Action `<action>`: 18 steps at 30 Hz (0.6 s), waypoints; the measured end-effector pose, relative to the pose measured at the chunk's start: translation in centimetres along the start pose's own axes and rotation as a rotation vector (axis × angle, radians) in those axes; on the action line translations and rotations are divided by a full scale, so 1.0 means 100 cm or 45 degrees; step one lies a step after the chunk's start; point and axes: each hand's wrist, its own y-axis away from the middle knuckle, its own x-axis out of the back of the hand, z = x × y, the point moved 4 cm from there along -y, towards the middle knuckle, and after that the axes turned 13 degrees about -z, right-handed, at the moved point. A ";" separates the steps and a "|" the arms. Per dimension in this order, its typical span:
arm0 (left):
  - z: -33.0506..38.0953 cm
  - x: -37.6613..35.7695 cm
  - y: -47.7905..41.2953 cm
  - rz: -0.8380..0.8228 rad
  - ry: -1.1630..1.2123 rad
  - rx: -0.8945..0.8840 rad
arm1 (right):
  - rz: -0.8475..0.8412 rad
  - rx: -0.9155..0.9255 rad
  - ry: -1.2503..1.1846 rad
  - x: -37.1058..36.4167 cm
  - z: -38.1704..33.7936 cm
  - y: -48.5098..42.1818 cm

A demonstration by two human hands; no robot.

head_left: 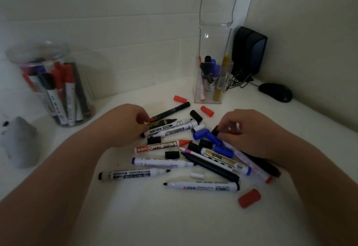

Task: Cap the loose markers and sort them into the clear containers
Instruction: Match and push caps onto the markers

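Both forearms reach forward over the table (174, 222). Left hand (126, 123): palm down, fingers curled onto the loose markers (166, 146) heaped mid-table; grip cannot be determined. Right hand (251, 131): curled fingertips pinch a black cap (215, 129).

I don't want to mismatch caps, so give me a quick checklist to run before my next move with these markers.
1. Right hand pinches a black cap: ok.
2. Left hand grip: cannot tell, its fingers hide the contact.
3. Uncapped black-tipped whiteboard marker lying free for that cap: ok.
4. Rectangular container open on top, with room: ok.
5. Everything capped: not ok; a red cap lies loose.
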 end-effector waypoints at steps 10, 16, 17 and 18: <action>-0.008 -0.008 -0.010 -0.060 -0.008 -0.135 | -0.242 0.028 0.221 -0.006 -0.017 0.008; -0.011 -0.004 -0.007 -0.008 0.059 -0.090 | -0.246 -0.028 0.139 -0.006 -0.019 0.009; -0.011 -0.001 -0.003 0.008 0.202 -0.104 | -0.231 -0.038 0.091 -0.005 -0.018 0.009; -0.008 0.001 0.001 0.004 0.476 -0.146 | -0.190 -0.034 0.007 -0.003 -0.016 0.011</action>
